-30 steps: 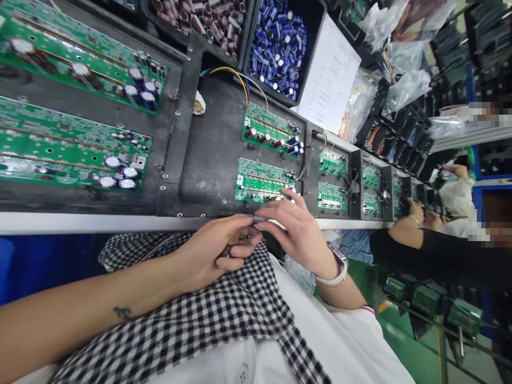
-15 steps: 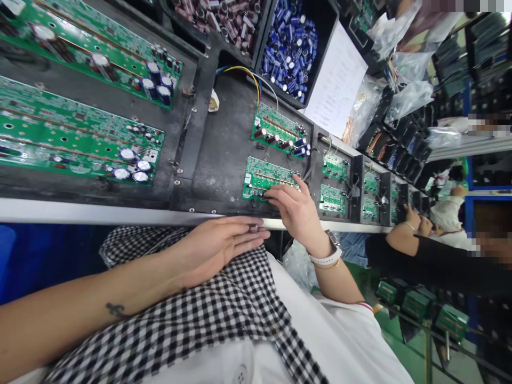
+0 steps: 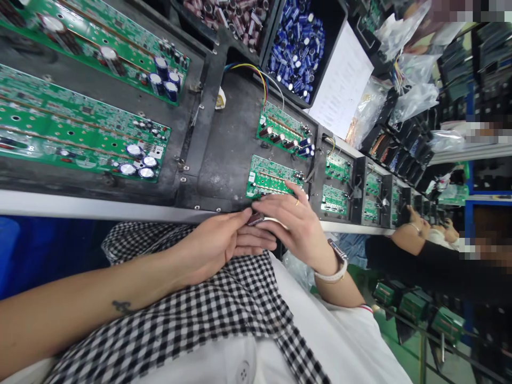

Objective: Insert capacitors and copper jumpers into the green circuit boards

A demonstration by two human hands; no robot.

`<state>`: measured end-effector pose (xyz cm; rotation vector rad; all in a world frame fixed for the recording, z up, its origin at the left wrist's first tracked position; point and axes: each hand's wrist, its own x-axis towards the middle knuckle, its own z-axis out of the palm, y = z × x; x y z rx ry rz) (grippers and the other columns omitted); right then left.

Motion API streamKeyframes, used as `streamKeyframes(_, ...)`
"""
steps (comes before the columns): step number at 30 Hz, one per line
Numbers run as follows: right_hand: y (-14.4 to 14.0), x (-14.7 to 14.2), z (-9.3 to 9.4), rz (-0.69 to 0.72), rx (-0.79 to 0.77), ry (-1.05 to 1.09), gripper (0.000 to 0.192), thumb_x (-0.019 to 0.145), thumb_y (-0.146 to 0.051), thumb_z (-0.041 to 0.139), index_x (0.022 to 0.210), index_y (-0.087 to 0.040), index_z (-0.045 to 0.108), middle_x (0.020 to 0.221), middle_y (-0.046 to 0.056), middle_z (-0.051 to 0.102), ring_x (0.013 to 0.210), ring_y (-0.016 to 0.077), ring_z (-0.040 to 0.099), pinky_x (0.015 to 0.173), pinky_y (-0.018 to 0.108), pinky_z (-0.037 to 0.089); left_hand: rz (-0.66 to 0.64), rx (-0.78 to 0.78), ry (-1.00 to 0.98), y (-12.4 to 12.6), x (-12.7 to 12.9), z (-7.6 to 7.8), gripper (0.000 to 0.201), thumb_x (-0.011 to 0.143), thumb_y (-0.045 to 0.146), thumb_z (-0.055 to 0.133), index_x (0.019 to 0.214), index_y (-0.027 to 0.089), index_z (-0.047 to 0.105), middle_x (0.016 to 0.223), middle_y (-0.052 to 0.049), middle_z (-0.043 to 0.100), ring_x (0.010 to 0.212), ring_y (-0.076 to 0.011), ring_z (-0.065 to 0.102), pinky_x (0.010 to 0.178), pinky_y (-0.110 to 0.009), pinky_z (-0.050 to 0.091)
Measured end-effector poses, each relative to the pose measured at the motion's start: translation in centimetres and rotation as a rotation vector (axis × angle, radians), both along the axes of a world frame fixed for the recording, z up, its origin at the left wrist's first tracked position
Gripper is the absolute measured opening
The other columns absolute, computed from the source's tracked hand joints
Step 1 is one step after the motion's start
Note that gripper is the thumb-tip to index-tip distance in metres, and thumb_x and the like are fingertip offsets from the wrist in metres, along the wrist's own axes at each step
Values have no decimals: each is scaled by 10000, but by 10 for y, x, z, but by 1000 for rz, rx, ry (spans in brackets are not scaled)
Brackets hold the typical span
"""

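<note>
A brown capacitor (image 3: 255, 218) lies between the thumb and fingers of my left hand (image 3: 218, 242), just in front of the bench edge. My right hand (image 3: 298, 224) meets it there, its thumb and fingertips closing round the same capacitor. Behind my right hand, the nearer green circuit board (image 3: 270, 173) lies in the black fixture tray (image 3: 224, 154), its lower right part covered by my fingers. A second circuit board (image 3: 286, 128) behind it bears brown and blue capacitors, with coloured wires at its upper left.
At the back stand a bin of brown capacitors (image 3: 236, 21) and a bin of blue capacitors (image 3: 298, 50). A paper sheet (image 3: 340, 80) lies beside them. Larger boards (image 3: 80, 122) fill the left tray. More trays run right, where a co-worker's arm (image 3: 412, 240) reaches in.
My right hand has come from the nearer board down to my left hand and now touches the capacitor there. My left thumb and fingers have closed more around it. The view has shifted slightly.
</note>
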<state>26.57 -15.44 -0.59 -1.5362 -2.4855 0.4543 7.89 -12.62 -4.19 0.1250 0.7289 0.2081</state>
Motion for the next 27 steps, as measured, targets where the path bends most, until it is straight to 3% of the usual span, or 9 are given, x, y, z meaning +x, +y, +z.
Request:
streamKeyframes(5,11,-8,-15,-129,122,-64,148,995,-252,515,1075,-224,636,1021,13,743,1027,158,664,1200,481,277,0,19,-57,-1,-6,1,347,1042,281,337,1005,89,623,1009,-202,752,957,-256,737,940,-396,537)
streamKeyframes(10,22,-6,-34,-141,132,-80,154,1004,-272,494,1061,-227,630,1010,9,746,936,152,675,1172,454,314,-57,47,-104,-2,-8,-1,290,1020,238,376,1087,68,601,1002,-200,754,944,-254,741,952,-408,527)
streamKeyframes(17,22,-7,-35,-139,125,-114,178,1010,-271,473,1076,-223,632,993,12,747,903,155,676,1179,462,315,-146,218,-161,-6,-8,-6,207,959,185,425,1001,100,609,992,-163,762,942,-241,741,947,-393,530)
streamKeyframes(20,18,-6,-32,-65,136,-143,220,1016,-247,434,1091,-204,636,1022,35,734,966,175,666,1187,482,296,-185,331,-158,-8,-6,-3,144,933,174,446,946,123,579,958,-136,759,917,-223,743,910,-379,544)
streamKeyframes(23,15,-3,-31,121,174,-173,333,1027,-261,342,1160,-177,635,1107,90,703,1101,239,625,1162,536,300,-301,600,-215,-8,-1,3,107,906,127,426,891,149,530,863,-92,740,821,-189,742,837,-357,561)
streamKeyframes(25,18,1,-35,212,208,-117,407,1033,-287,273,1208,-182,625,1122,104,689,1110,257,620,1129,552,323,-409,975,-198,-4,5,6,99,889,124,443,876,161,535,810,-69,727,829,-189,734,813,-333,560)
streamKeyframes(27,23,13,-39,216,252,-27,362,1021,-351,358,1266,-248,604,1155,73,681,1110,253,624,1107,520,356,-492,1421,-86,2,17,6,103,883,169,488,915,164,586,847,-71,732,863,-205,725,786,-319,558)
